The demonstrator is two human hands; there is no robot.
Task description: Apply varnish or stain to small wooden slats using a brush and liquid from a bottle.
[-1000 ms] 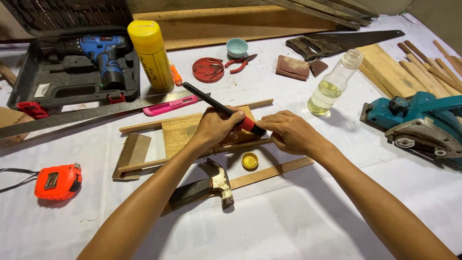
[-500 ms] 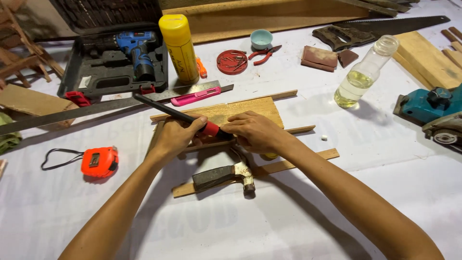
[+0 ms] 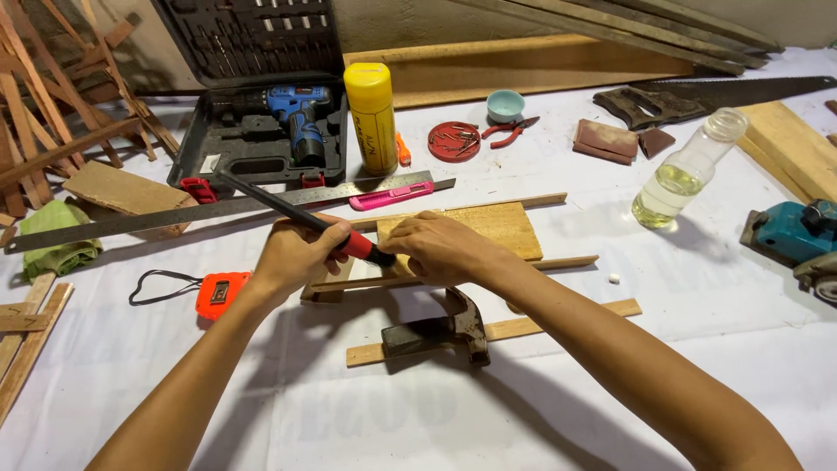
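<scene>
White-clothed surface (image 3: pixel 261 410), strewn with tools. Left hand (image 3: pixel 296 257) closed around black-and-red tool (image 3: pixel 301 218), tip at wooden board's (image 3: pixel 484 227) near-left corner; right hand (image 3: pixel 440 249) pressed flat there. Hammer (image 3: pixel 440 330) just below board. Probably mid-marking; steadiness needed next.

A hammer (image 3: pixel 440 331) is lying on the counter (image 3: pixel 349 419) near the person, across a wooden strip (image 3: pixel 558 318). Just beyond it a wooden board (image 3: pixel 488 228) is resting. A tape measure (image 3: pixel 220 294) is sitting to the left, a bottle (image 3: pixel 684 174) is standing to the right, and a drill case (image 3: pixel 261 131) is lying far left.
</scene>
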